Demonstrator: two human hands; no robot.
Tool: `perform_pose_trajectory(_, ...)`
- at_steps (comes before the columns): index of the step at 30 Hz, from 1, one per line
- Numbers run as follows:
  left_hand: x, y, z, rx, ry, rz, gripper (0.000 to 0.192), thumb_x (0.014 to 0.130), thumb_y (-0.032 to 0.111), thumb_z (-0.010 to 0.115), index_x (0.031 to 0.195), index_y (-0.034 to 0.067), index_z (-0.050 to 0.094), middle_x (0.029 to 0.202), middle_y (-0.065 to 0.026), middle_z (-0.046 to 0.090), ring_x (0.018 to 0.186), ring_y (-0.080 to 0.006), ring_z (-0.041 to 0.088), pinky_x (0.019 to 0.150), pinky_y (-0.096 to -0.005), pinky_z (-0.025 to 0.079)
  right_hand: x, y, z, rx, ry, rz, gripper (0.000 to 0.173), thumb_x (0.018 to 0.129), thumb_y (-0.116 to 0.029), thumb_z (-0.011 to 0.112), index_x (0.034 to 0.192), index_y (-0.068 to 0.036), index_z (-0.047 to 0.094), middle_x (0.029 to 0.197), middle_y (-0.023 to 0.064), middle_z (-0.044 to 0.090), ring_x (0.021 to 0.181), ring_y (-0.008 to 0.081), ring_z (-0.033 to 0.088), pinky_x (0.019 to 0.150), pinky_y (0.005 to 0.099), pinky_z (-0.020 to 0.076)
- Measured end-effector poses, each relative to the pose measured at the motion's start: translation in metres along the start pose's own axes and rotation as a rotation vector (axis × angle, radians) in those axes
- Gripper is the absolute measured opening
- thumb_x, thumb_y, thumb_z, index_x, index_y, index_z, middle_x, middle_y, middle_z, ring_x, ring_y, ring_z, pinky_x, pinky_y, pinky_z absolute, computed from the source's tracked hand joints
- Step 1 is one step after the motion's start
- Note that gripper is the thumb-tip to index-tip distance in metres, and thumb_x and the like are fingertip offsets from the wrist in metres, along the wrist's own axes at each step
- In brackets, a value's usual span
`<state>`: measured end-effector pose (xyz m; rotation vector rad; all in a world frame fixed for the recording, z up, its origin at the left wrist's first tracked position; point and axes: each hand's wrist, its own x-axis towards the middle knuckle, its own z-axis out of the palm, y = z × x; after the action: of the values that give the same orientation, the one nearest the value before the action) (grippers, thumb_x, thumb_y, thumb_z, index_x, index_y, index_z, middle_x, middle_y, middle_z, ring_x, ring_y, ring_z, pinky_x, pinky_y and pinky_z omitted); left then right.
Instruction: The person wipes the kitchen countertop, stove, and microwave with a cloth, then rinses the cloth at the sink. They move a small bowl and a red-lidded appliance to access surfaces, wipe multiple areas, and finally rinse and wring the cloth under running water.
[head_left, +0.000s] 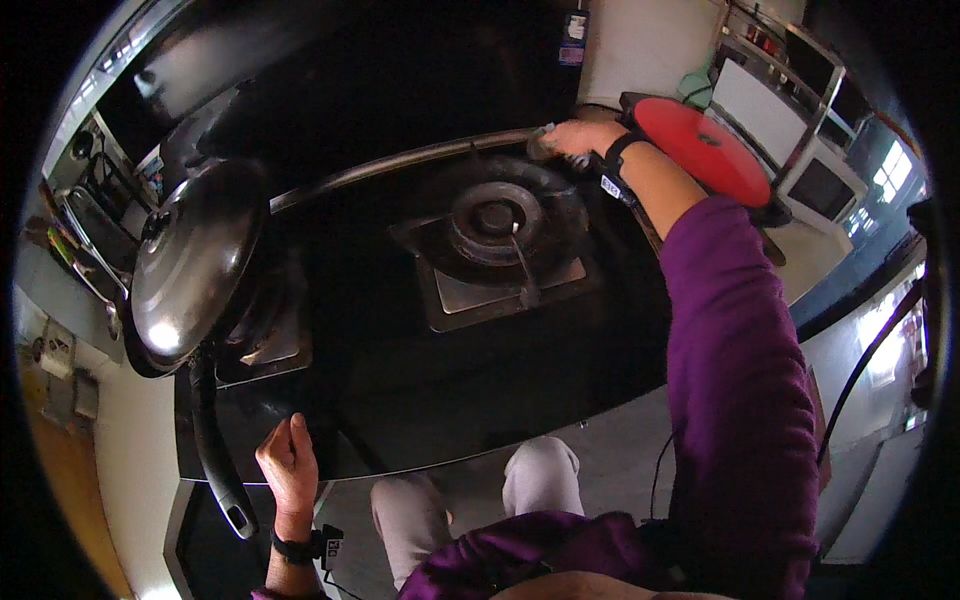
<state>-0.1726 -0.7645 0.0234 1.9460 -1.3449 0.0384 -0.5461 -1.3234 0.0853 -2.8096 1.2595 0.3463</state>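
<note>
My right hand (589, 139) reaches to the back right corner of a black glass gas hob (480, 390). It grips a small grey-brown pad (538, 142), blurred, perhaps a scourer, against the hob's metal back strip (420, 156). In front of that hand is the right burner (495, 217), its ring bare. My left hand (289, 457) hovers by the hob's front edge with its fingers curled in, and nothing shows in it. Beside it runs the black handle (214, 442) of a frying pan, which sits over the left burner under a domed metal lid (199, 262).
A round red board (701, 150) lies on the counter to the right, near a metal rack (814, 112) and a white appliance (821, 184). Several utensils (94, 262) are at the far left. The pan handle juts past the hob's front edge.
</note>
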Motion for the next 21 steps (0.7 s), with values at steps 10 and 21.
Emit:
perform_pose_trajectory(10, -0.001, -0.001, -0.001, 0.037, -0.045, -0.021, 0.039, 0.100, 0.012, 0.057, 0.066, -0.001, 0.043, 0.055, -0.0079, 0.038, 0.050, -0.0136, 0.034, 0.048, -0.0339, 0.028, 0.078, -0.178, -0.099, 0.087, 0.636, -0.911, 0.029, 0.084, -0.007, 0.061, 0.111, -0.010, 0.072, 0.103, 0.0130, 0.073, 0.096, 0.0306, 0.069, 0.083, 0.0405, 0.0550)
perform_pose_trajectory(21, 0.003, 0.003, -0.006, -0.012, -0.048, -0.013, 0.037, 0.090, 0.004, 0.063, 0.063, 0.000, 0.039, 0.055, -0.0141, 0.036, 0.046, -0.0272, 0.036, 0.046, -0.0373, 0.028, 0.122, -0.236, -0.073, -0.277, -0.170, -0.519, 0.056, 0.098, -0.014, 0.055, 0.151, -0.027, 0.042, 0.150, 0.0065, 0.049, 0.132, 0.0299, 0.051, 0.109, 0.0413, 0.0419)
